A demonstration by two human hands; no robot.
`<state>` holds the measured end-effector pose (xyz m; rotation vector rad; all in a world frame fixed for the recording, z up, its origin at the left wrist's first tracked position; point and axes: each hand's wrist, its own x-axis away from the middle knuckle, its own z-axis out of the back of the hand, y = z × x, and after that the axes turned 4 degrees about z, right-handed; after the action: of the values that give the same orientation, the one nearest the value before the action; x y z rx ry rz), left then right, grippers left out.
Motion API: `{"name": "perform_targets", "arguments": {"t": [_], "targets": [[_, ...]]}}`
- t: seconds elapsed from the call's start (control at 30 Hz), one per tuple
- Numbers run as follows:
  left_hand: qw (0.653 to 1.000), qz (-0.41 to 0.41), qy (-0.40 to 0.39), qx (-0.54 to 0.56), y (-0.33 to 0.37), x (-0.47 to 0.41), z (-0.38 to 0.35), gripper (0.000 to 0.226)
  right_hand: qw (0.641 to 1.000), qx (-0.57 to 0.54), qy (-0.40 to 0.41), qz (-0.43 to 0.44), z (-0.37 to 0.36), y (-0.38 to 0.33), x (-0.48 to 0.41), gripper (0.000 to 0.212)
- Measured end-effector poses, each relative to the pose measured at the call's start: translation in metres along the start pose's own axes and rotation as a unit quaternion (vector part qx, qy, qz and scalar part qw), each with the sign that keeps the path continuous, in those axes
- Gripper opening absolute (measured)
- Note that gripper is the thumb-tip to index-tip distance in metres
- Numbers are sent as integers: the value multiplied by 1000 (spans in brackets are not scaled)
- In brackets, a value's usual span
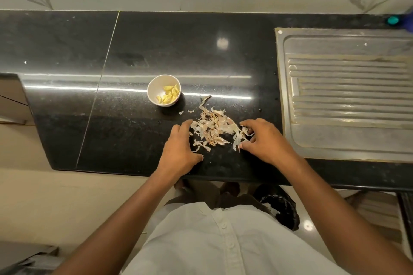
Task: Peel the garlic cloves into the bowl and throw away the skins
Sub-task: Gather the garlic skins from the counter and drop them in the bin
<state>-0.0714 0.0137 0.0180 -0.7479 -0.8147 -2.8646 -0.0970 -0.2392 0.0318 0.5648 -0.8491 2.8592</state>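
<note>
Black counter [156, 51], garlic skins [212, 128] near front edge, left hand [181, 147] relaxed beside, right hand [266, 138] curling round them

Glossy black stone counter [138, 51], ridged dull metal drainboard [348, 96], papery skins [214, 128]

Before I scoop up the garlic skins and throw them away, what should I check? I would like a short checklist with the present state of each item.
1. Peeled cloves in the bowl: ok.
2. Garlic skins in one pile: not ok; stray skins lie apart, near the bowl.
3. Hands flank the pile: ok; left hand at its left edge, right hand at its right.
4. Right hand's grip on skins: cannot tell; fingers curl at the edge.
5. Clove hidden under the pile: cannot tell.
6. Bin open below the countertop: ok; black bag, on the floor.
</note>
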Motion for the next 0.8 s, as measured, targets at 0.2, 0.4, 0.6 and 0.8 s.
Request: {"name": "perform_targets", "arguments": {"t": [0.2,0.4,0.6,0.8], "targets": [[995,-9,34,90,16,-6,-1,81,997,-42,53,33,-2,-25,-16,42],[990,-36,105,88,14,-15,13,59,992,-116,34,43,18,-35,-30,58],[998,-26,44,30,3,-22,17,100,998,-41,-30,33,18,-35,-44,89],[997,-79,19,-7,19,-31,17,97,995,48,-17,82,-12,-56,-46,100]]}}
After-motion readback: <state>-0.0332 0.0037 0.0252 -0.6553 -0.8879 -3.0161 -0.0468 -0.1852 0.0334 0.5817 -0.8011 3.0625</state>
